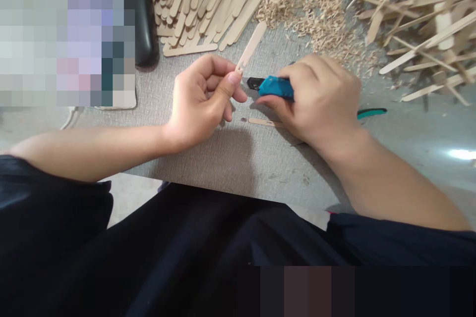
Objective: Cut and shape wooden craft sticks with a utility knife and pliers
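Between the thumb and fingers of my left hand (pixel 203 96) is a wooden craft stick (pixel 253 45), tilted with its free end up and to the right. The stick looks notched just above my thumb. My right hand (pixel 320 91) is wrapped round a blue utility knife (pixel 275 87), whose black tip points left toward the stick. A small gap shows between the knife's tip and my left fingers. Under the knife, another craft stick (pixel 262 122) lies on the grey tabletop (pixel 208 158), partly hidden by my right hand.
A pile of craft sticks (pixel 201 0) lies at the back left, beside a black rounded object (pixel 146 20). Wood shavings (pixel 308 10) are heaped at the back middle. More sticks (pixel 427 25) lie criss-crossed at the right. A teal-and-black handle (pixel 373 113) shows past my right wrist.
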Available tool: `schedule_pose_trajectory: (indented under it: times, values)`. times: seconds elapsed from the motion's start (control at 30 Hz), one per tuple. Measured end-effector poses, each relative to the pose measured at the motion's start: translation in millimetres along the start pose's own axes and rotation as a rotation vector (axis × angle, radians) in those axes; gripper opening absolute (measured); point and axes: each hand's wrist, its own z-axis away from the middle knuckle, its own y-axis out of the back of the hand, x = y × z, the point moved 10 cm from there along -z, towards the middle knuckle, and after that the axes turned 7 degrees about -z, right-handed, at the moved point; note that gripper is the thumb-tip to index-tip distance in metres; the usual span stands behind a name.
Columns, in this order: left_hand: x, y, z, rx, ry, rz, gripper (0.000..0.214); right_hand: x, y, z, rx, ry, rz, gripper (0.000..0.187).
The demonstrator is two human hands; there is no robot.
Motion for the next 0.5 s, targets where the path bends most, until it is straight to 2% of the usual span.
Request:
schedule_pose_trajectory:
  times: [0.1, 0.2, 0.27, 0.37, 0.43, 0.5]
  values:
    - [-5.0, 2.9, -2.2, 0.022, 0.011, -0.019, 0.053, -4.4, 0.7, -2.2, 0.017, 0.047, 0.030, 0.083]
    - [-9.3, 3.7, -4.0, 0.013, 0.016, -0.040, 0.049, -8.6, 11.8, -0.3, 0.111, 0.083, 0.064, 0.081]
    - [-10.1, 3.8, -4.6, 0.001, 0.008, -0.040, 0.047, -15.5, 19.9, 3.4, 0.128, 0.122, 0.082, 0.075]
    - [-12.1, 4.0, -4.5, -0.005, 0.010, -0.014, 0.047, -33.2, 20.0, 11.7, -0.012, 0.217, 0.101, 0.063]
    - [-14.7, 4.2, -4.6, -0.002, 0.015, 0.009, 0.048, -43.0, 15.1, 18.3, -0.128, 0.249, 0.094, 0.049]
    - [-17.1, 3.5, -5.3, -0.001, 0.007, 0.024, 0.050, -49.7, 11.6, 22.3, -0.174, 0.252, 0.101, 0.039]
